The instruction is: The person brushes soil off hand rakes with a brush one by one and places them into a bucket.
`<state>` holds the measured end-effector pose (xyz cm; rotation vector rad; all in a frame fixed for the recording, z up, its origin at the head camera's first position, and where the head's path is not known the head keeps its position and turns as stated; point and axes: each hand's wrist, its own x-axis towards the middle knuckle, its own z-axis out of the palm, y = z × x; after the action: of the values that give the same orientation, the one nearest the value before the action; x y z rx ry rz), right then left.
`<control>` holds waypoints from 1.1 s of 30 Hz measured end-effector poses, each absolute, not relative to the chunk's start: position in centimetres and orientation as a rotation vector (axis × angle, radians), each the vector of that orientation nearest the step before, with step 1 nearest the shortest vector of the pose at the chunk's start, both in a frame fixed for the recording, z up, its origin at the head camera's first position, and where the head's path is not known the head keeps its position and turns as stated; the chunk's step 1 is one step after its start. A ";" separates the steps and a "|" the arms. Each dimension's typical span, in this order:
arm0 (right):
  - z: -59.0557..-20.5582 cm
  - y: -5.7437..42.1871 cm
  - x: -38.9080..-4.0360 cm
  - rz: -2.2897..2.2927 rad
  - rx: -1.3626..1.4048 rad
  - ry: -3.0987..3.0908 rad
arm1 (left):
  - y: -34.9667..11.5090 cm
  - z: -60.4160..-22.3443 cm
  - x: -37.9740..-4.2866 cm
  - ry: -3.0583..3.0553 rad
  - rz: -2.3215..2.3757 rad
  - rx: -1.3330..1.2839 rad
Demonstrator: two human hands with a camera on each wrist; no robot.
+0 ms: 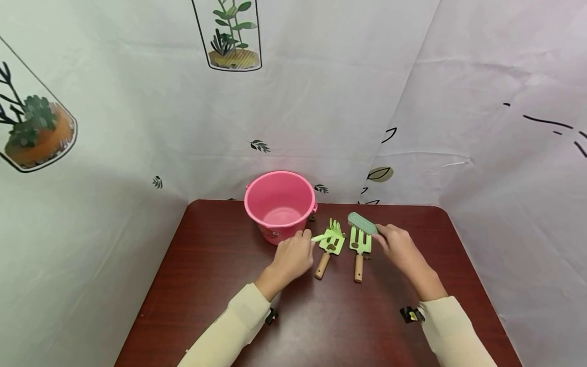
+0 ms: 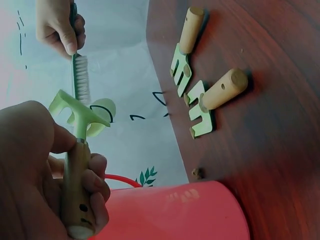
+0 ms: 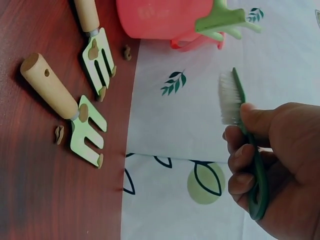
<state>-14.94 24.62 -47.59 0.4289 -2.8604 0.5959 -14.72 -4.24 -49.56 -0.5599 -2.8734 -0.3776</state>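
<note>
While I watch through the head view, the left hand (image 1: 293, 255) sits at the centre of the frame, and the rake (image 1: 337, 228) juts from its curled fingers above the left fork (image 1: 323, 265). Right of centre, the right hand (image 1: 398, 247) grips the brush (image 1: 362, 223), whose head hides the tine tips of the right fork (image 1: 358, 267). Rake and brush are near each other but apart. To work well here, I judge the rake should be held firm and the brush moved lightly, in short strokes. The bucket (image 1: 286, 232) stands just beside the left hand, so I would mind its wall; a patterned cloth (image 1: 330, 112) hangs behind.

In the left wrist view, at lower left, the fingers wrap round the rake's wooden handle. Its head overlaps the brush, so this angle alone cannot tell me the gap. Both forks lie on the surface (image 2: 280, 165) at upper right, with a brown lump (image 2: 198, 173) between them and the bucket at the bottom.

In the right wrist view, at lower right, the fingers curl snugly round the brush's handle, bristles facing left, towards the surface's side. I would keep that side to the tines. The rake shows at top; another lump (image 3: 59, 135) lies beside the right fork.
</note>
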 end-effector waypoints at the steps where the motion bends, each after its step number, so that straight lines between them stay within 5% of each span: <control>1: -47.5 24.6 -14.9 0.610 0.425 -2.862 | -4.2 -49.6 -14.7 -2.896 -0.419 -0.562; 33: -46.9 23.8 -15.0 0.755 0.482 -2.860 | -7.0 -54.1 -16.0 -2.837 -0.927 -0.562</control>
<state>-14.96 23.78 -46.95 0.4823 -2.8604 0.7549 -15.95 -7.03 -54.13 -0.5619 -2.8375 -0.9268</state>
